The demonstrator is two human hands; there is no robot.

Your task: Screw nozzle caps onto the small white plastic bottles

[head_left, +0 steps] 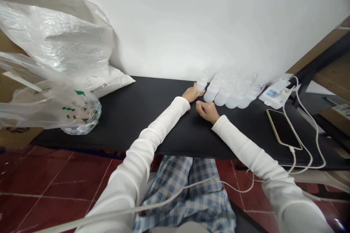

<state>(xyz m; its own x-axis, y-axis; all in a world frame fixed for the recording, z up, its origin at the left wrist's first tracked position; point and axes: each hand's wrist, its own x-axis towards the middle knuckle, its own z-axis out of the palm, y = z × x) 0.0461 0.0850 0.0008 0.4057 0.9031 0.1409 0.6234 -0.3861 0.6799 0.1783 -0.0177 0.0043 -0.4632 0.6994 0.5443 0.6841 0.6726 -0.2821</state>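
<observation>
My left hand (192,93) is wrapped round a small translucent white bottle (202,84) with a clear top, which stands upright at the left end of a group of like bottles. Several of these white bottles (231,98) are packed close together in rows near the wall. My right hand (208,111) is curled closed just in front of the bottles, a little to the right of my left hand. Whatever its fingers may hold is hidden from view.
A large white plastic sack (68,40) and a clear bag with green print (79,111) take up the left side of the black table (153,116). On the right lie a phone (283,128) with a white cable (311,116) and a white-and-blue packet (275,93). A white wall (175,22) rises behind.
</observation>
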